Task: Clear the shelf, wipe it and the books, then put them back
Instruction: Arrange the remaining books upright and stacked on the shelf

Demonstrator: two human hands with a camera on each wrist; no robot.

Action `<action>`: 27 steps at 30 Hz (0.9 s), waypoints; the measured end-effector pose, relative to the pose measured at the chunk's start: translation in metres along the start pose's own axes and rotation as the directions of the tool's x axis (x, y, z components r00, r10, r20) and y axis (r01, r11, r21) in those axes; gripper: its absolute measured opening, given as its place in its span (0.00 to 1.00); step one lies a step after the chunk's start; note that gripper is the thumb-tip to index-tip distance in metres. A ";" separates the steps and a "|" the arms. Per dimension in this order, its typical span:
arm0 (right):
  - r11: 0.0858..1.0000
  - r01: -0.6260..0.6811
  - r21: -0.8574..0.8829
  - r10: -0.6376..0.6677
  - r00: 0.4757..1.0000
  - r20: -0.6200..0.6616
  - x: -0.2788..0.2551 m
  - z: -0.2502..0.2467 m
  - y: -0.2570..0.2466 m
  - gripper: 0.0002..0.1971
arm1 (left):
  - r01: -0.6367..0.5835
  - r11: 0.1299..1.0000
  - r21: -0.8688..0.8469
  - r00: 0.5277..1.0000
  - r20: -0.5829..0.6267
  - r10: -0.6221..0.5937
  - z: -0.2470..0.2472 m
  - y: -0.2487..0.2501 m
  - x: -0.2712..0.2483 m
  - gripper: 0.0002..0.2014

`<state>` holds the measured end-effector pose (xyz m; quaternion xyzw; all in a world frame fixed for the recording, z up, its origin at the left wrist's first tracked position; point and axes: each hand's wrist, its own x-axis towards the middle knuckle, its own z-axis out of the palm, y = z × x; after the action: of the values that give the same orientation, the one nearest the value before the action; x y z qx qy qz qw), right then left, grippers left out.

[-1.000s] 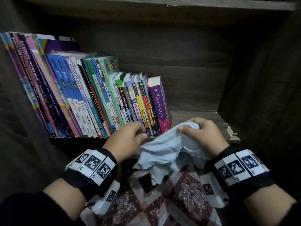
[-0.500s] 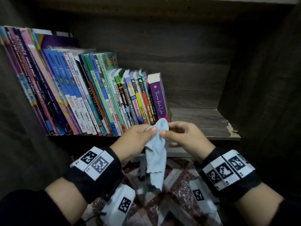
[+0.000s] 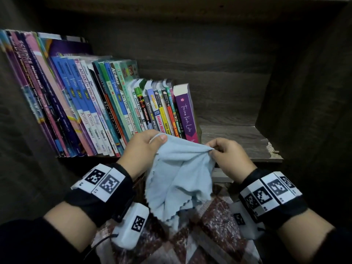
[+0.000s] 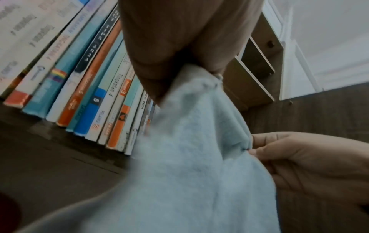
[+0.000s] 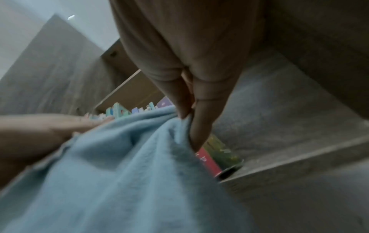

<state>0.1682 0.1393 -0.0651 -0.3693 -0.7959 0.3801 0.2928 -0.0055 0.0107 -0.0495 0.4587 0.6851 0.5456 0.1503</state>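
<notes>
A light blue cloth (image 3: 181,176) hangs spread between both hands in front of the shelf. My left hand (image 3: 144,149) pinches its upper left corner and my right hand (image 3: 224,155) pinches its upper right edge. The cloth (image 4: 195,157) fills the lower part of the left wrist view, and the cloth (image 5: 111,165) does the same in the right wrist view. A row of leaning books (image 3: 99,111) fills the left part of the dark wooden shelf (image 3: 234,143). A purple book (image 3: 185,113) ends the row on the right.
The shelf's right side wall (image 3: 304,92) and back panel (image 3: 209,63) enclose the compartment. The shelf's front right corner (image 3: 272,149) is chipped. A patterned red and white fabric (image 3: 200,235) lies below my hands.
My hands have drawn apart and the cloth, bunched into a narrow strip half a second ago, now hangs spread wide between them.
</notes>
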 end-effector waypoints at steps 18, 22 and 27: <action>0.945 0.003 -0.326 -0.025 0.998 -0.063 0.006 -0.052 0.014 0.10 | -0.037 0.878 0.478 0.994 0.111 -0.018 -0.053 -0.013 0.007 0.12; 0.972 0.023 -0.233 -0.051 0.992 -0.113 0.008 -0.052 0.018 0.08 | 0.106 0.970 0.220 0.993 -0.067 -0.094 -0.054 -0.014 0.009 0.12; 0.972 0.077 0.224 -0.030 0.979 -0.203 0.005 -0.040 0.005 0.13 | 0.232 0.892 -0.387 0.947 -0.118 -0.298 -0.044 -0.008 0.007 0.09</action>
<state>0.1974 0.1608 -0.0468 -0.3471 -0.7228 0.4232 0.4219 -0.0443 -0.0110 -0.0388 0.2749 0.6373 0.6764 0.2464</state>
